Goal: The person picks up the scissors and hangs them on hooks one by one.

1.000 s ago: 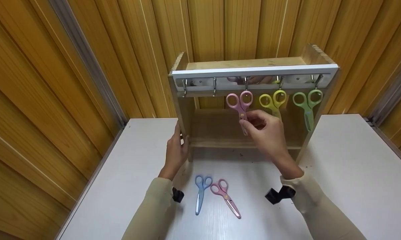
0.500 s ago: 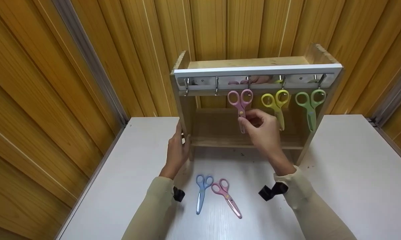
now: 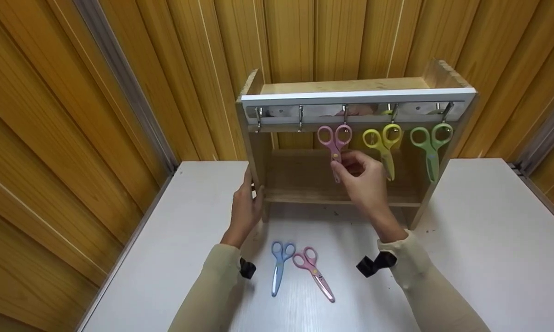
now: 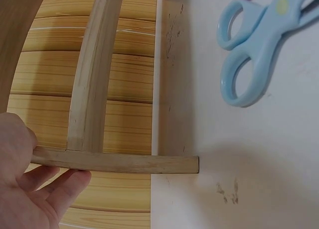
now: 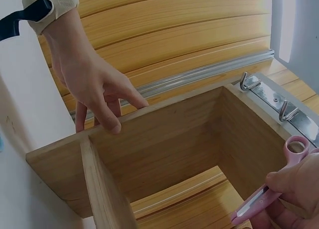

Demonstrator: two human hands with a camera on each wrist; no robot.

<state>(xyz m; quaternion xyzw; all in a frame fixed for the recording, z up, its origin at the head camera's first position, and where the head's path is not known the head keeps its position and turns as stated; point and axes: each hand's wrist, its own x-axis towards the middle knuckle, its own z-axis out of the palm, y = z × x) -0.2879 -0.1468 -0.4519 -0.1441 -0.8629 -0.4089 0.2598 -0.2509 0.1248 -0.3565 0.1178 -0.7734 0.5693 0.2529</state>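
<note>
Fingers [image 3: 357,158] of the right hand [image 3: 368,182] pinch the mauve scissors [image 3: 335,150] by the blades, handles up, one loop at the middle hook [image 3: 345,111]; whether it hangs there, I cannot tell. The left hand [image 3: 244,208] grips the wooden rack's side [image 3: 257,147], thumb inside. Blue scissors [image 3: 279,265] lie on the tabletop [image 3: 203,203].

No lettering, label, brand, number or sign is legible here.

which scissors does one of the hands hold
The pink pair below the middle hook, pinched by the right hand. Yellow pair and green pair hang beside it; blue pair and other pink pair lie on the table.
</note>
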